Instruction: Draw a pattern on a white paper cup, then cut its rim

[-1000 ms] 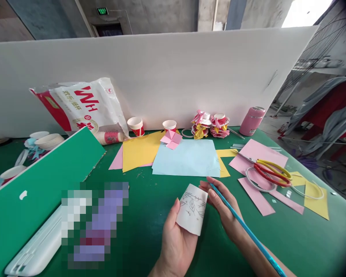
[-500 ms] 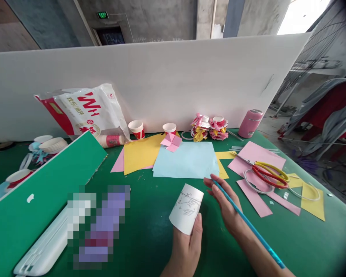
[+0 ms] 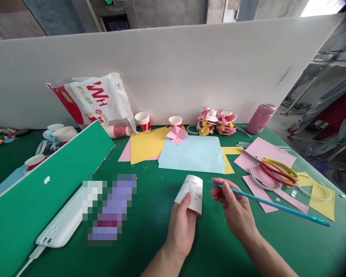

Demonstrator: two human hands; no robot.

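Currently: 1 white cup (image 3: 194, 192) w. grey leaf sketch, in L hand (image 3: 183, 227), just L of R hand (image 3: 238, 213) & of 1 blue pencil (image 3: 271, 202), small gap between, not touching. Long axis of cup near upright, top leaning slightly R; pencil axis crosswise, sloping down to R, tip toward cup. Nearer to cup: L hand, in contact; R hand just beside. L fingers: thumb flat on near face, gripping cup, rest mostly hidden, so can't tell if spread. R fingers: thumb & index pinching pencil nr tip, others curled under. Qty. on green table (image 3: 150, 231): 2 ruffled cups (image 3: 207, 121); 2 upright red-&-white cups (image 3: 143, 122), poss. stacked; 1 cup stack (image 3: 119, 131) on its side; 1 pink pinwheel fold (image 3: 177, 135), overlapping far edge of 1 lt.-blue sheet (image 3: 193, 157); 1 lge yel. sheet (image 3: 145, 148); 1 pink flask (image 3: 261, 119); scissors (image 3: 288, 183), prob. 1 pr., on pink paper (image 3: 282, 154); 1 printed bag (image 3: 103, 96); 1 green board (image 3: 75, 165); 1 white device (image 3: 62, 227) w. cord; 1 purple item (image 3: 115, 204), pixelated. Behind board: several cups (image 3: 65, 134), part hidden, no firm count.
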